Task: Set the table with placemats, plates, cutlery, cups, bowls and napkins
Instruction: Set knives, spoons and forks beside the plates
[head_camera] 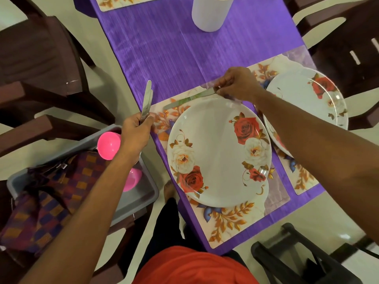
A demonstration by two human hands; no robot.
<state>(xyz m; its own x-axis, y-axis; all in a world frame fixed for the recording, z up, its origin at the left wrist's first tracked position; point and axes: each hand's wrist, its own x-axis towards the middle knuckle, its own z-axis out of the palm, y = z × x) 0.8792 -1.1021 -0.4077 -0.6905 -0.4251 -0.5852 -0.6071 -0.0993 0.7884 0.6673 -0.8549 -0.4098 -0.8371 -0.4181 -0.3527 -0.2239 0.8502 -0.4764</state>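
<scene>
A knife [189, 98] lies slanted along the far edge of the near plate [219, 152], its blade over the flowered placemat [231, 220] and its tip pointing left; whether the blade touches the mat is not clear. The right hand [235, 85] reaches in from the right, arm stretched across the second plate [307, 95], and pinches the knife's handle with curled fingers, which cover the handle. The left hand [136, 130] is at the left edge of the purple worktop [184, 48], fist closed round the handles of two knives [147, 99] whose blades point away, close together and overlapping. The near plate sits on its placemat, its rim overlapping the second plate, which rests on a second placemat [303, 179] to the right. Left of the worktop a grey tub [143, 193] holds a pink vessel [108, 145], a second pink vessel [133, 179] partly hidden by the left forearm, and a checked cloth [51, 201]. At the far end a white cylinder [211, 13] and a third placemat [123, 2] are cut off by the frame. Motion blur softens the right-hand plate and mat.
</scene>
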